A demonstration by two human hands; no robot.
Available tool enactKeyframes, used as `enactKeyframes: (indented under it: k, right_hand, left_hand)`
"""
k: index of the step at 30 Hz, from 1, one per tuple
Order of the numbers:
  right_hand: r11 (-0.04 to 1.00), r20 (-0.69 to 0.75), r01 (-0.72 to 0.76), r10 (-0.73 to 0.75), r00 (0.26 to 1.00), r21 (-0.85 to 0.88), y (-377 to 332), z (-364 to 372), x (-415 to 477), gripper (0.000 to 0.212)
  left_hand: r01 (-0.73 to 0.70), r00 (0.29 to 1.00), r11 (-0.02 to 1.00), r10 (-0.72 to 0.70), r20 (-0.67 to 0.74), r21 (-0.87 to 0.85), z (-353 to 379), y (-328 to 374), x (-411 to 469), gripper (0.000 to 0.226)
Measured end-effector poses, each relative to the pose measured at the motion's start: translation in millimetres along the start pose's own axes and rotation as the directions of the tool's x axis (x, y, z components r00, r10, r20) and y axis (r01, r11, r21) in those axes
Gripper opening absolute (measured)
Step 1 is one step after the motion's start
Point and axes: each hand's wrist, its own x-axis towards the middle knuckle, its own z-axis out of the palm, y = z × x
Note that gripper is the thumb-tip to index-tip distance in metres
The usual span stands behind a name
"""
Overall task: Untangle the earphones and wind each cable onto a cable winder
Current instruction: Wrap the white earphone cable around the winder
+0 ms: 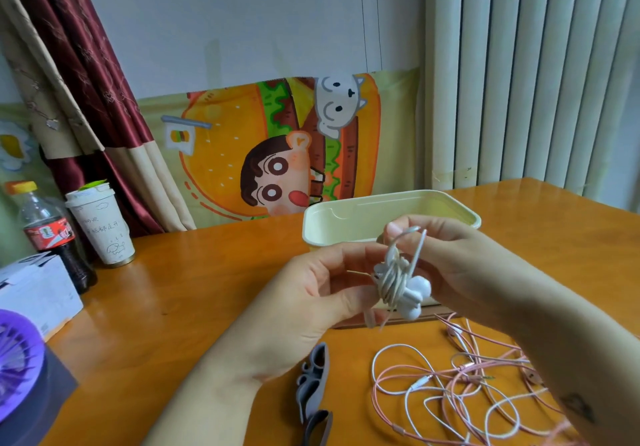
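Above the table, both hands hold a bundle of white earphone cable wound round a small winder, with the white earbuds hanging at its right side. My left hand pinches the wound bundle from the left. A loop of the same white cable is pinched between the fingers of my right hand just above the bundle. On the table below lie tangled pink and white earphone cables. A grey cable winder lies beside them near my left wrist.
A cream plastic box stands open behind my hands. At the left are a cola bottle, a paper cup, a white carton and a purple fan. A radiator stands behind the table's right corner.
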Motion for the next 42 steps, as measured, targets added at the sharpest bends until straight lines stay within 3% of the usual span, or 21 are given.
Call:
enactKeyframes:
  k: [2, 5, 9, 12, 18, 23, 30, 38, 42]
  right_hand:
    - [0.997, -0.059, -0.018, 0.022, 0.998, 0.072, -1.4, 7.1, -0.6, 0.025]
    - [0.999, -0.240, 0.020, -0.011, 0.971, 0.032, 1.1, 14.2, 0.5, 0.032]
    - [0.998, -0.431, 0.055, -0.065, 0.900, -0.035, 4.8, 20.5, 3.0, 0.025]
    - [0.988, -0.474, 0.088, -0.139, 0.869, -0.129, 3.7, 25.4, 1.3, 0.025]
    - [0.927, -0.448, 0.214, -0.340, 0.827, -0.307, 2.1, 34.4, -2.6, 0.018]
    - [0.918, -0.334, 0.217, -0.329, 0.883, -0.332, 0.3, 41.9, -6.5, 0.009]
    - [0.786, -0.249, 0.167, -0.377, 0.892, -0.595, -2.7, 39.1, -6.3, 0.018]
    - [0.674, -0.215, 0.130, -0.403, 0.890, -0.727, -4.5, 37.2, -6.7, 0.023]
    - [0.777, -0.252, 0.111, -0.330, 0.910, -0.619, -9.3, 26.7, -5.9, 0.010]
  left_hand:
    - [-0.024, 1.000, 0.999, 0.024, -0.020, -0.035, 2.8, -1.2, 1.9, 0.031]
    - [-0.074, 0.987, 0.996, 0.066, -0.143, -0.050, 5.5, -6.7, 5.8, 0.027]
    - [-0.052, 0.940, 0.964, 0.136, -0.314, 0.262, 10.7, -11.8, 7.3, 0.018]
    - [-0.010, 0.922, 0.953, 0.125, -0.366, 0.302, 13.3, -11.4, 7.3, 0.029]
    - [-0.016, 0.975, 0.999, 0.023, -0.219, 0.037, 17.6, -9.2, 5.9, 0.031]
    - [-0.064, 0.924, 0.990, 0.012, -0.382, -0.123, 24.9, -9.7, 9.8, 0.039]
    - [-0.157, 0.870, 0.868, -0.103, -0.482, -0.470, 18.8, -1.5, 14.6, 0.034]
    - [-0.126, 0.888, 0.911, -0.073, -0.454, -0.393, 19.7, -3.3, 15.2, 0.030]
    - [-0.151, 0.868, 0.912, -0.062, -0.492, -0.381, 19.4, -3.5, 14.0, 0.030]
